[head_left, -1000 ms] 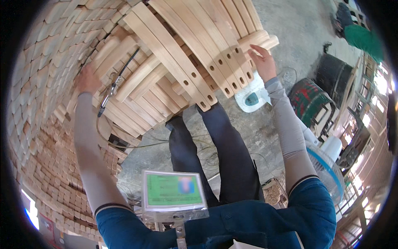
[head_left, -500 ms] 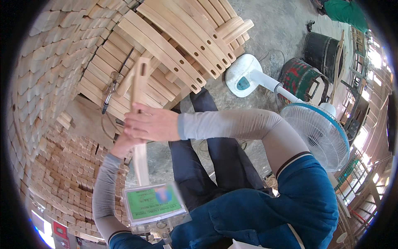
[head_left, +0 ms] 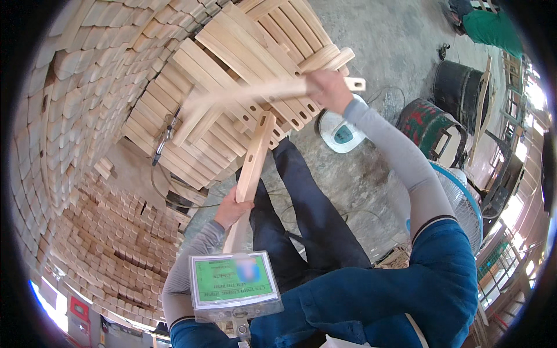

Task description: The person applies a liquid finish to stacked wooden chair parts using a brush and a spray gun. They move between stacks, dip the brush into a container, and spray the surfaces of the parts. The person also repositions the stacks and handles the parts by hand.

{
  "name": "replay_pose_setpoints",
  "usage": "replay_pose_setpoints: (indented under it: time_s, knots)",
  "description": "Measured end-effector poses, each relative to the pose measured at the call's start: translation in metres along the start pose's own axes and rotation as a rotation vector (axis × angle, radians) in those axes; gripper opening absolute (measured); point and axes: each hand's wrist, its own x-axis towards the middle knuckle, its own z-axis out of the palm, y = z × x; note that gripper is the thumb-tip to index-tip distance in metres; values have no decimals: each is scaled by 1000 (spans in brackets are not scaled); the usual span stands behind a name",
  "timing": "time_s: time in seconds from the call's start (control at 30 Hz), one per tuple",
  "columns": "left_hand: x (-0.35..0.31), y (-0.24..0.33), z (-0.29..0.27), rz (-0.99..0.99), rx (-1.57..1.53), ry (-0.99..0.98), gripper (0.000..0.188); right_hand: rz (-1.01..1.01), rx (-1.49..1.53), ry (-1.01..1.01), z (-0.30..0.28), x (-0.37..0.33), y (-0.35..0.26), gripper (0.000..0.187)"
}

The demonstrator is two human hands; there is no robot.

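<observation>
Slotted slat (head_left: 253, 159) in left-hand fingers (head_left: 231, 210).

A woodworking shop: stacks of pale, cut wooden blocks (head_left: 87, 104) fill the left of the frame, slotted pale wooden slats (head_left: 243, 87) lie piled at the upper centre, and a bare grey concrete floor (head_left: 383, 35) with a blue-rimmed standing fan (head_left: 464, 197) shows at the right.

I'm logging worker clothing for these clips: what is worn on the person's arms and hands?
Both arms wear snug light grey sleeves to the wrist, under a blue top with a dark band at the short sleeve edge. The left hand and right hand are bare, with no gloves.
</observation>
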Motion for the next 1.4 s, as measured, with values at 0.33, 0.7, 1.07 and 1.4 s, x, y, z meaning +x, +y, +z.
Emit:
replay_pose_setpoints:
  time_s: [0.33, 0.7, 1.07, 1.4]
  knots:
    - [26, 75, -38, 340, 1277, 342, 54, 678, 318, -53, 48, 94, 132, 46]
    - [125, 217, 12, 851, 1411, 344, 36, -92, 317, -428, 10, 18, 16, 73]
    - [183, 126, 37, 439, 107, 835, 96, 479, 478, -23, 25, 73, 166, 81]
    - [213, 83, 16, 380, -547, 285, 77, 622, 469, -177, 84, 92, 160, 76]
